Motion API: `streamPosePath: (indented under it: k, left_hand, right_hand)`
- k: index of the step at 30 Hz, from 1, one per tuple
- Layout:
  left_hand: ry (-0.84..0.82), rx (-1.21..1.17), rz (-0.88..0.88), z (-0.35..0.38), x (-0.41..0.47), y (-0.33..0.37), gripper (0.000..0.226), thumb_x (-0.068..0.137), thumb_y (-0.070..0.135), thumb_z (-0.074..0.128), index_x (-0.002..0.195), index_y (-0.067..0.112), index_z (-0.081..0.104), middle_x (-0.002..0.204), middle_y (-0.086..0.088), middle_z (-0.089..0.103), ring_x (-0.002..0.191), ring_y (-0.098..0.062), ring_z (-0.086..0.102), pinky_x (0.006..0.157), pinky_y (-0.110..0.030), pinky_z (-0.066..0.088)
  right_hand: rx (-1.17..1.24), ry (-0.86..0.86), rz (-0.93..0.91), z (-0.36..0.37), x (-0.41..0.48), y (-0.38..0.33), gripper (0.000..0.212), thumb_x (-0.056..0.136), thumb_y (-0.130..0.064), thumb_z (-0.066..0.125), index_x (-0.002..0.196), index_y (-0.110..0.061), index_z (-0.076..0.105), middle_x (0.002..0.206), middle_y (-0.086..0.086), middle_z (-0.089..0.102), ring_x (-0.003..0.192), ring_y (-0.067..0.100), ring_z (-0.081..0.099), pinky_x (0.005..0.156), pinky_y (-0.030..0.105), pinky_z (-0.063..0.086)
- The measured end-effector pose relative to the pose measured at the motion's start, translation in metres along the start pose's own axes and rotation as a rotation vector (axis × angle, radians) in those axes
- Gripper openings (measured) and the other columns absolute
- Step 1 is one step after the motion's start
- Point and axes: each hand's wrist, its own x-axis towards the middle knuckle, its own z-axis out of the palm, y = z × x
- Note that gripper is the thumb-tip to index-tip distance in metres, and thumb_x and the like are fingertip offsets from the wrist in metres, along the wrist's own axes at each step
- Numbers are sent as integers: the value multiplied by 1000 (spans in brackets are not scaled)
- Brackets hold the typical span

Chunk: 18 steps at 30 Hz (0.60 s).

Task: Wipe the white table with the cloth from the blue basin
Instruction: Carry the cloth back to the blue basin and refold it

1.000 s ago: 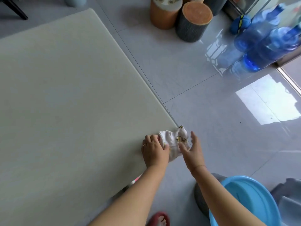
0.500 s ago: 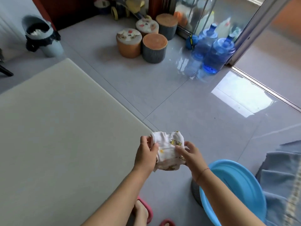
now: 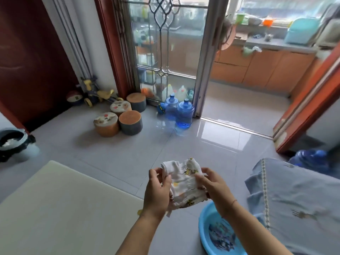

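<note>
A white cloth with small yellow prints hangs bunched in the air between both hands, above the floor to the right of the table. My left hand grips its left side and my right hand pinches its right side. The white table fills the lower left, its near corner just left of my left wrist. The blue basin stands on the floor at the lower right, partly hidden under my right forearm.
Blue patterned fabric covers something at the right. Several round stools and two blue water jugs stand by the glass door. A grey bin sits at the far left. Grey tiled floor lies ahead.
Both hands lifted the cloth off the table's corner into the air and moved it right. The view tilted up from the tabletop to the room.
</note>
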Motion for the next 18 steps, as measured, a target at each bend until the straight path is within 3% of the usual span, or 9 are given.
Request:
streamPosePath:
  k: [4, 7, 14, 18]
  left_hand:
    - [-150, 4, 59, 6, -12, 37, 11, 95, 17, 52, 104, 18, 46, 97, 1, 64, 88, -10, 63, 71, -21, 50]
    - [-271, 2, 105, 17, -21, 53, 10, 95, 16, 52, 100, 20, 45, 94, 4, 63, 85, -12, 64, 66, -18, 52]
    - [-479, 84, 172, 69, -58, 60, 11, 94, 18, 54, 96, 22, 44, 92, 4, 61, 84, -15, 63, 75, -41, 54]
    - [-627, 137, 155, 121, -82, 45, 12, 94, 16, 53, 97, 21, 43, 89, 3, 61, 81, -17, 63, 74, -42, 54]
  right_hand:
    - [2, 123, -40, -25, -38, -25, 16, 94, -18, 55, 100, -7, 65, 83, 9, 67, 67, 19, 64, 51, 31, 52]
    - [32, 221, -64, -40, -66, -24, 14, 92, -15, 56, 100, -6, 64, 87, 14, 69, 74, 23, 67, 63, 42, 55]
    - [165, 406, -56, -83, -129, 9, 12, 94, -8, 53, 105, -9, 56, 88, 14, 70, 71, 24, 66, 54, 33, 53]
    - [155, 525, -30, -123, -157, 41, 12, 93, -5, 52, 104, -8, 56, 84, 14, 68, 69, 21, 63, 58, 32, 53]
